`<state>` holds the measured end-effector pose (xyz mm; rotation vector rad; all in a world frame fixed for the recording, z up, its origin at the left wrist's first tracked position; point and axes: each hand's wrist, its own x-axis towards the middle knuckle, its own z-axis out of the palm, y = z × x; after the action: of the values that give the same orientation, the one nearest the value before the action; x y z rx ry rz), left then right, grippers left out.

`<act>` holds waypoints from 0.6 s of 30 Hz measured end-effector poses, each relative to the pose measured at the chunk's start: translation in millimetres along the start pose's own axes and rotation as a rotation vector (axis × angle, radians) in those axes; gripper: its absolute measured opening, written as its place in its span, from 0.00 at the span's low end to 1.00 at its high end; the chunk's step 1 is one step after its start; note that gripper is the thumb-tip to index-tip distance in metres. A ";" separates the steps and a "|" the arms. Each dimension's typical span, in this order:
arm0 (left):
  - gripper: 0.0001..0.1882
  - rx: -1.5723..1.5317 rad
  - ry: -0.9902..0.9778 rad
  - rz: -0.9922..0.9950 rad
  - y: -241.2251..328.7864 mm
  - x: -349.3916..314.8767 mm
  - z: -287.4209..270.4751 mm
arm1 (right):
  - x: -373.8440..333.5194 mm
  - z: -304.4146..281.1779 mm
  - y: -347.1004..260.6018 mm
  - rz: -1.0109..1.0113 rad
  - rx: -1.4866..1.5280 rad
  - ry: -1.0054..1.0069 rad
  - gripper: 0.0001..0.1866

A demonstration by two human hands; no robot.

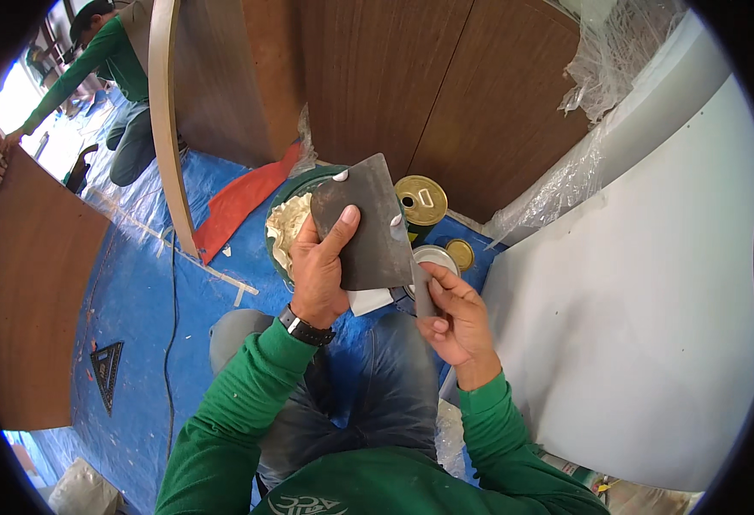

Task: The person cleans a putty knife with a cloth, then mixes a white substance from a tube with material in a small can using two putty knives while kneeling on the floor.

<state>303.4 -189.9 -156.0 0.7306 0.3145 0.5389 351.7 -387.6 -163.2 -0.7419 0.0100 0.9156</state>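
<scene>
My left hand (318,268) grips a dark flat plate (361,232), its thumb lying across the face. Small white dabs of a paste sit near the plate's upper and right edges. Beside the plate's lower right corner, my right hand (458,322) pinches a small grey flat scraper (424,292) between thumb and fingers. The scraper is against or very near the plate's edge; I cannot tell if they touch. Partly hidden behind the plate stands a green-rimmed bucket (271,262) with crumpled cream-coloured material (288,225) in it.
Past the plate stand a gold-lidded can (422,199), a small gold-topped tin (460,253) and a pale round lid (435,255). Red sheet (244,202), black triangular square (106,376) and cable (171,343) lie on blue sheeting. Wood panels (368,86) and a white panel (626,300) flank me; another person (124,69) kneels far left.
</scene>
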 end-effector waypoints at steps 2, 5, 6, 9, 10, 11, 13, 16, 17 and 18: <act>0.13 0.013 -0.011 0.016 -4.4 0.0 -1.8 | 5.0 -10.1 8.8 0.038 0.138 -0.002 0.14; 0.15 0.004 -0.060 0.027 -3.5 -0.8 -1.7 | 11.6 -13.5 12.7 0.033 0.181 -0.009 0.14; 0.15 0.011 -0.063 0.032 -4.9 -1.4 -1.9 | 13.0 -12.5 12.6 0.027 0.181 0.007 0.14; 0.17 0.033 -0.071 0.045 -6.1 -2.7 -2.0 | 17.0 -11.3 11.4 0.000 0.168 0.056 0.14; 0.17 0.036 -0.069 0.042 -6.2 -3.0 -1.4 | 18.7 -15.8 11.7 -0.015 0.153 0.078 0.13; 0.17 0.039 -0.067 0.039 -6.1 -3.3 -0.9 | 20.4 -20.0 11.8 -0.030 0.138 0.100 0.13; 0.17 0.030 -0.071 0.014 -4.4 -3.8 1.6 | 24.3 -26.6 11.5 -0.092 0.082 0.137 0.13; 0.17 0.053 -0.085 -0.027 -3.5 -3.1 2.8 | 22.0 -31.3 4.5 -0.240 -0.012 0.151 0.15; 0.18 0.066 -0.091 -0.041 -2.8 -2.6 2.8 | 20.3 -31.5 0.8 -0.298 -0.046 0.147 0.15; 0.17 0.064 -0.098 -0.041 -0.6 -1.7 3.0 | 18.8 -29.5 -3.8 -0.335 -0.094 0.135 0.16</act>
<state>303.6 -192.9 -154.1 0.8079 0.2558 0.4546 374.9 -392.9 -189.1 -0.8614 -0.0377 0.5483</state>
